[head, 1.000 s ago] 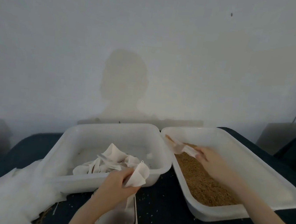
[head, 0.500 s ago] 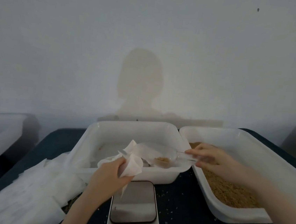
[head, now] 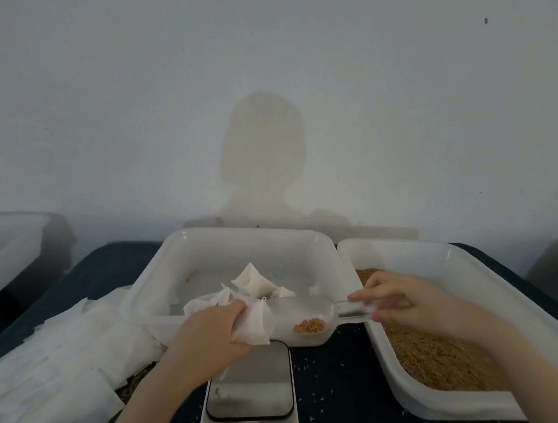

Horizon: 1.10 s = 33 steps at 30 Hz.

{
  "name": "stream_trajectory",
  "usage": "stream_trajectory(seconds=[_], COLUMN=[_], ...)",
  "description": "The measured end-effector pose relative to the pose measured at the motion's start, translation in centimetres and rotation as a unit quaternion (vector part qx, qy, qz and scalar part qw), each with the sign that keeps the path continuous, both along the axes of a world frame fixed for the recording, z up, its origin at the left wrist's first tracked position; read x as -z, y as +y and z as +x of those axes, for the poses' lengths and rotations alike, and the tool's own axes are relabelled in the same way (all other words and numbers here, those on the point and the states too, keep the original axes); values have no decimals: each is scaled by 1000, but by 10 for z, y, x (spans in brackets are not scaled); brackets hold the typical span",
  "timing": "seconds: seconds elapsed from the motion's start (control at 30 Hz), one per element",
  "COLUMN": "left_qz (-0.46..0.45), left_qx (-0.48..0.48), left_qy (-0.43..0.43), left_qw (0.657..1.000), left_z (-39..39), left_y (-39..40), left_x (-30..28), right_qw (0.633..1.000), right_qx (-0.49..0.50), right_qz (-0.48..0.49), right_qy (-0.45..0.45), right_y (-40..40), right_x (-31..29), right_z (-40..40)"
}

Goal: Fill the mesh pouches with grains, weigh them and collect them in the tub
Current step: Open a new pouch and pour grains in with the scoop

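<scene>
Scoop (head: 314, 318) now being brought to the pouch (head: 253, 325)

Pouch being gripped by left hand (head: 213, 332), scoop handle pinched by right hand (head: 398, 305); grains about to be poured.

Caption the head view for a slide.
Right hand tips clear scoop of grains toward mesh pouch held by left hand above scale.

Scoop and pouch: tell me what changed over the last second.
The right hand lifted the clear scoop out of the grain tub and carried it left, loaded, to the mesh pouch. The left hand kept gripping that pouch over the scale. Both tubs stayed put.
</scene>
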State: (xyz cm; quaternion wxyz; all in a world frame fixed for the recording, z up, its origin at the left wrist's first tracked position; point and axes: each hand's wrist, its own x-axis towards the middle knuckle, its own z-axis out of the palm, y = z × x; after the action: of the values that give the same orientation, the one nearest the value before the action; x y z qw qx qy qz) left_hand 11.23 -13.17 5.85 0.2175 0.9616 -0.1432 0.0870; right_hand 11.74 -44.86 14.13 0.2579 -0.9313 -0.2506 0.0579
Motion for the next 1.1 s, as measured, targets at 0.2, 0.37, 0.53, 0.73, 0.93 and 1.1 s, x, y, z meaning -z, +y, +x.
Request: stream_trajectory(seconds=[0.2,0.37,0.53,0.73,0.93,1.1], left_qz=[50,-28,-110,-161,-187,-183], left_qx=[-1,1,-21,-49,-49,-46], left_qy=[-24,-56,36,61,68,73], left_qw=[998,998,993,984,979,979], left_z=[8,10,4,4,4,4], left_y=[-20,-32,-47,-58,-55,-50], left_x=[2,15,33,42,44,41], right_qw=[998,988,936,866,848,874], right_qx=[8,13,16,21,26,41], right_qz=[-56,-144,-285,-341,-361,-327], right_qy=[13,-45,-207,-366,-386,-357], right_y=[10,20,40,74,86,68], right_x=[-17,-29,-42,-42,-39,-27], right_z=[-2,1,4,-5,-10,-5])
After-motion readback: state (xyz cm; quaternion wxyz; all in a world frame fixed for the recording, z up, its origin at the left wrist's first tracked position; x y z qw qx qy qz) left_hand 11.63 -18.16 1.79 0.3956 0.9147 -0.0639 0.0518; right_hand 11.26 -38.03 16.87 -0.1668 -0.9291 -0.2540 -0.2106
